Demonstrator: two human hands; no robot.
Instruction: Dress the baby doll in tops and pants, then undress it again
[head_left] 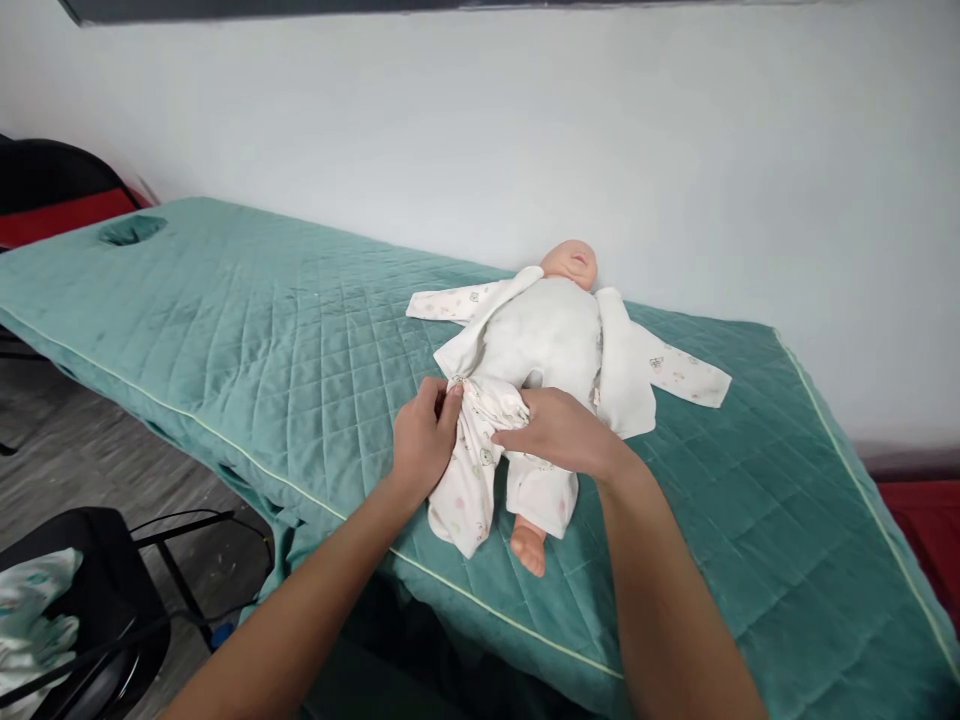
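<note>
A baby doll (574,262) lies on its back on the green quilted bed cover, its head toward the wall. Its white patterned shirt (628,375) is spread open at the front, baring a white cloth body (544,320). White printed pants (480,470) cover the doll's legs, and one bare foot (529,546) sticks out of a pant leg; the other foot is hidden. My left hand (427,435) pinches the waistband at one side. My right hand (551,428) grips the bunched waistband at the other side, its thumb over the fabric.
The bed (300,340) runs along a white wall and has a face hole (133,230) at its far left. A black chair (97,580) holding crumpled patterned cloth (34,620) stands at lower left. A black and red chair (64,195) is beyond the bed.
</note>
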